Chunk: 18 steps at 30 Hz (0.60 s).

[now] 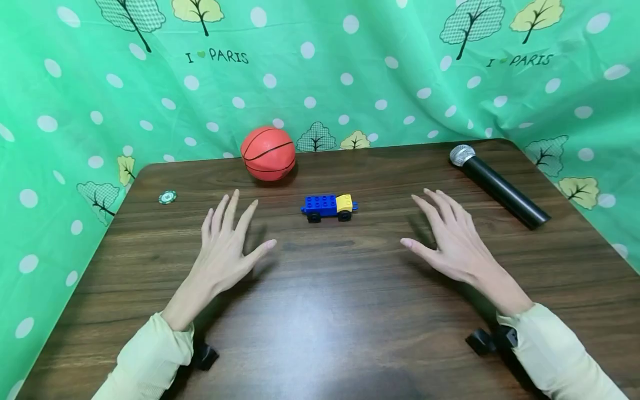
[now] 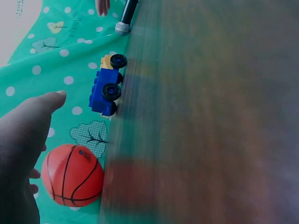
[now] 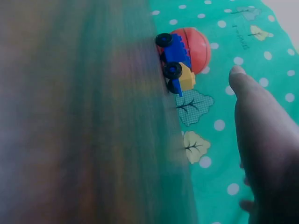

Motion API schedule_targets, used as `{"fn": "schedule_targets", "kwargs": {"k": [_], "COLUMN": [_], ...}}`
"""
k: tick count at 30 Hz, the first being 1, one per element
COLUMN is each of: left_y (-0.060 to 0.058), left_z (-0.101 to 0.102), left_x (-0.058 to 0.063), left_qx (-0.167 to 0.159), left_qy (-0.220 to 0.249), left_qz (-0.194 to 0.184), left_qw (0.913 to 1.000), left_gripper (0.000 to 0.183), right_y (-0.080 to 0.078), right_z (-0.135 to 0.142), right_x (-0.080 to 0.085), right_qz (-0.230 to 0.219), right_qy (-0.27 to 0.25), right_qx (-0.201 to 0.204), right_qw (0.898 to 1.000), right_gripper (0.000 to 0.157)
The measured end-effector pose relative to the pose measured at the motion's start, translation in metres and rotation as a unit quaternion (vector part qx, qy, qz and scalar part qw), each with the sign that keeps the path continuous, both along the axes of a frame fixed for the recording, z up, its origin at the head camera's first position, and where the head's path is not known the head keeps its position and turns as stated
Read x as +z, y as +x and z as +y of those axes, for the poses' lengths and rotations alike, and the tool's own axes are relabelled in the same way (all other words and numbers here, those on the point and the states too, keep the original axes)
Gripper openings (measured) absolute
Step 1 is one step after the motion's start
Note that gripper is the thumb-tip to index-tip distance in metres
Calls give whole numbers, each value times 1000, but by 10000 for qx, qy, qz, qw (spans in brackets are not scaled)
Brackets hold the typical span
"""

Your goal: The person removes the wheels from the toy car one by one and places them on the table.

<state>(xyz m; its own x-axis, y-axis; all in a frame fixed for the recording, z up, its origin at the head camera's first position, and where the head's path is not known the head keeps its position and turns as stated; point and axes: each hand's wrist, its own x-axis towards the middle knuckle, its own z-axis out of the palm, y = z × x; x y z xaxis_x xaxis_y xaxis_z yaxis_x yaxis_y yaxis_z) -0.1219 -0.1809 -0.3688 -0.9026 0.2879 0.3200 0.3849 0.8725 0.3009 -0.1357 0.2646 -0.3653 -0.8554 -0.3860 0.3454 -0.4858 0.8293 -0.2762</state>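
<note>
Right now both your left hand and right hand hover flat, fingers spread, holding nothing. Between them, at twelve o'clock, sits the toy car, untouched; reaching it likely calls for moving forward and pinching it.

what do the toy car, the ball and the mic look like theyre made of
Toy car: likely hard glossy plastic, given the studded blue and yellow bricks and black wheels.
Ball: probably rubber or foam, with a matte orange skin and black basketball lines; which one is unclear.
Microphone: silver mesh head looks metallic; the smooth black body could be plastic or coated metal.
</note>
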Motion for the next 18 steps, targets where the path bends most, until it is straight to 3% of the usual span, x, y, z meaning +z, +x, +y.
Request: {"fn": "schedule_targets", "kwargs": {"k": [4, 10, 14, 18], "left_y": [-10, -20, -29, -39], "left_z": [14, 44, 58, 66], "left_x": [0, -1, -3, -6], "left_qx": [-271, -667, -675, -662], "left_qy": [589, 1335, 1520, 1766], "left_qz": [-198, -465, -671, -932], "left_qw": [9977, 9877, 9838, 9776], "left_gripper": [77, 69, 67, 63], "right_y": [-9, -23, -34, -45], "right_z": [-11, -30, -45, -57], "right_x": [-1, -3, -7, -12], "right_qz": [-193, -691, -874, -766], "right_qy": [-538, -1093, -1276, -1466], "right_qx": [301, 483, 584, 786], "right_qw": [9979, 9904, 9862, 9831], "right_gripper": [70, 57, 53, 48]}}
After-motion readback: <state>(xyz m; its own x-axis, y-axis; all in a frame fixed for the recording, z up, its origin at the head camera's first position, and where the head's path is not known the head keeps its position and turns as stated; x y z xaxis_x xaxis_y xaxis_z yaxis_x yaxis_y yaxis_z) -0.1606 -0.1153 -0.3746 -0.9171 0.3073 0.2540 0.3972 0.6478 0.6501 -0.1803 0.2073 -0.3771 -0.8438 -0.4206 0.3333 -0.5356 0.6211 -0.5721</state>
